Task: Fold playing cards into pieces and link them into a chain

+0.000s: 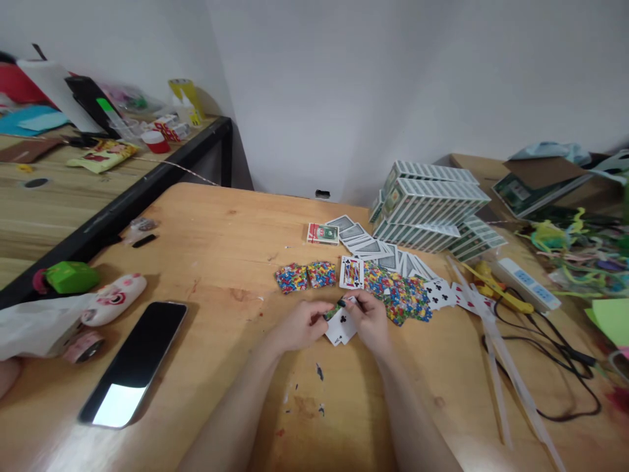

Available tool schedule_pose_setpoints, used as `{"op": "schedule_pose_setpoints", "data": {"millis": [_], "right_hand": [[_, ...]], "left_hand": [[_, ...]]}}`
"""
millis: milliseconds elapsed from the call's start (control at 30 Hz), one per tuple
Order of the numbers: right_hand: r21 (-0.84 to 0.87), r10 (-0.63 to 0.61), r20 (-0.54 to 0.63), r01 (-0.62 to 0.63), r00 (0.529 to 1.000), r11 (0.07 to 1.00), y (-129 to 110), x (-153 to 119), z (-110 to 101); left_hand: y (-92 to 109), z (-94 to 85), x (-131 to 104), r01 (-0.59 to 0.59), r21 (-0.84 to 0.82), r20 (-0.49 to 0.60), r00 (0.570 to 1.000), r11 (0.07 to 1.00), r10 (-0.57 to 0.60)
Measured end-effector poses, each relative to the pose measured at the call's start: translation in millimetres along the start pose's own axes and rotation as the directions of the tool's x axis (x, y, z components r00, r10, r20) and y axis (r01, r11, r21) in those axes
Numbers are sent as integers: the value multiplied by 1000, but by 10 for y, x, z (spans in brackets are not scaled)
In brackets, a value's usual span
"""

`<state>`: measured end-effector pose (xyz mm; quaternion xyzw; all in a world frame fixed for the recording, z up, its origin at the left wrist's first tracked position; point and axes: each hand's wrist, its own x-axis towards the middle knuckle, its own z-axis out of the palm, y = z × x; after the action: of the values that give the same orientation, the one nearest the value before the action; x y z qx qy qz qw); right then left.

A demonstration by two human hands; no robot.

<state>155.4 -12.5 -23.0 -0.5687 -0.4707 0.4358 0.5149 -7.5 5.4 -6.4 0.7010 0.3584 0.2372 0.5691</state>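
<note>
the right hand (369, 318) pinches white rectangular cards with black clubs (340, 329), best held lightly; whether the left hand (305, 323) grips is unclear.

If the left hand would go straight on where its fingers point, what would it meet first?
Probably the playing cards held by the right hand; whether the left hand already touches them is unclear.

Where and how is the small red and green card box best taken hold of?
Probably by its two long edges near the left end, coming from above and the left: the card box lies flat, and face-down cards spread close to its right end.
</note>
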Motion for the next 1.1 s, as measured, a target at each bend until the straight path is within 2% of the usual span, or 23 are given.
{"op": "schedule_pose_setpoints", "data": {"millis": [200,333,467,600,667,767,900,1100], "right_hand": [[6,-14,-1,14,1000,1000,-5,7,-6],[6,-18,-69,18,997,1000,6,20,-8],[19,2,-115,0,993,1000,25,22,0],[33,-6,-71,9,997,999,8,10,32],[35,-7,-72,9,997,999,-10,6,48],[53,16,-115,-10,993,999,-30,7,54],[43,23,-152,-17,988,999,-33,11,43],[39,15,-149,-9,989,999,-14,9,51]], "left_hand": [[-20,19,-6,38,-27,-41,998,999,-39],[-42,37,27,18,-101,-144,989,995,-33],[-43,51,81,30,-193,-291,953,981,-86],[-31,81,105,44,-276,-388,909,960,-153],[-23,99,104,74,-305,-391,899,950,-195],[-3,118,101,117,-336,-347,907,934,-238],[23,127,102,118,-323,-336,913,939,-230],[59,107,81,101,-315,-321,924,944,-206]]}}
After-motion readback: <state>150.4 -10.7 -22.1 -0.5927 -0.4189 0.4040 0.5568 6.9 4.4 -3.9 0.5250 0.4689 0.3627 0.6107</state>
